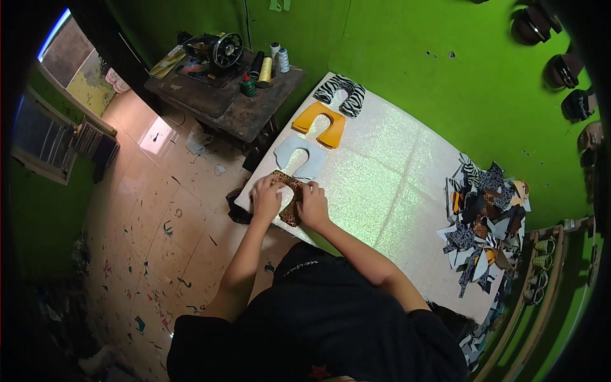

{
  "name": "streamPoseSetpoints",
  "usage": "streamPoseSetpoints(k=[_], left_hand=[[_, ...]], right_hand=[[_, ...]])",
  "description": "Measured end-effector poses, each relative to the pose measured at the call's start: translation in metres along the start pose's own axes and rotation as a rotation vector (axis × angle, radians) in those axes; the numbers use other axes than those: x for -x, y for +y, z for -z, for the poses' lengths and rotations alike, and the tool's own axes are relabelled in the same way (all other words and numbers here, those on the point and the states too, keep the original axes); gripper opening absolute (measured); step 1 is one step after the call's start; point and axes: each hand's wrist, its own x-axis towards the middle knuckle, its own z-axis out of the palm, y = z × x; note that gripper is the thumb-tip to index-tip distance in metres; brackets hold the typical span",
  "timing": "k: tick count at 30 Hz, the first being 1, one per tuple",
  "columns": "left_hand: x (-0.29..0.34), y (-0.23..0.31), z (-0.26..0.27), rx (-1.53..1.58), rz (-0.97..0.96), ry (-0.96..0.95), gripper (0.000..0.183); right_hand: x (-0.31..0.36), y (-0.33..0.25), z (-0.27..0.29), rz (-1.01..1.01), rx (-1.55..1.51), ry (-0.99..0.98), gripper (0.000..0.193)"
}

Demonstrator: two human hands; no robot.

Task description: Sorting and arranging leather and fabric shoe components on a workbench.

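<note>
Both hands are at a U-shaped stack of brown leopard-print cut pieces (pixel 291 212) on the near left end of the white table (pixel 407 254). My left hand (pixel 267 198) bends its fingers over the stack's left arm, partly hiding it. My right hand (pixel 313 205) grips the right edge, its fingertips curled onto the print. Just beyond lie similar U-shaped pieces in a row: pale grey-white ones (pixel 305 167), yellow-orange ones (pixel 331 135), and zebra-print ones (pixel 353 105) at the far end.
Mixed offcuts (pixel 480 219) are heaped at the table's right end. Left of the table stands a worn sewing table (pixel 245 124) with a black sewing machine (pixel 216 51), thread cones (pixel 265 70) and a green bottle (pixel 248 87). Scraps litter the tiled floor (pixel 159 235). Sandals (pixel 541 262) hang on a rack at right.
</note>
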Motion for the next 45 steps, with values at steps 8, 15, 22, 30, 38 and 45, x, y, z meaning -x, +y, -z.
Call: streamPoseSetpoints(k=[8, 15, 22, 30, 38, 45], left_hand=[[0.017, -0.010, -0.024, -0.138, -0.256, -0.097, 0.043], [0.013, -0.001, -0.023, -0.122, -0.171, -0.081, 0.039], [0.016, 0.000, -0.026, -0.134, -0.228, -0.068, 0.034], [0.015, 0.011, -0.021, -0.173, -0.151, -0.159, 0.052], [0.009, 0.029, -0.027, -0.199, -0.039, -0.174, 0.050], [0.011, 0.106, -0.047, -0.015, -0.216, 0.008, 0.034]], right_hand=[[0.006, 0.015, -0.016, 0.132, 0.188, -0.201, 0.071], [0.005, 0.009, -0.007, 0.077, 0.151, -0.269, 0.073], [0.004, 0.010, -0.004, 0.041, 0.170, -0.344, 0.075], [-0.005, 0.030, 0.004, -0.007, -0.064, -0.366, 0.057], [0.013, 0.090, 0.036, -0.074, -0.540, -0.041, 0.024], [0.059, 0.144, 0.086, -0.335, -0.848, 0.195, 0.018]])
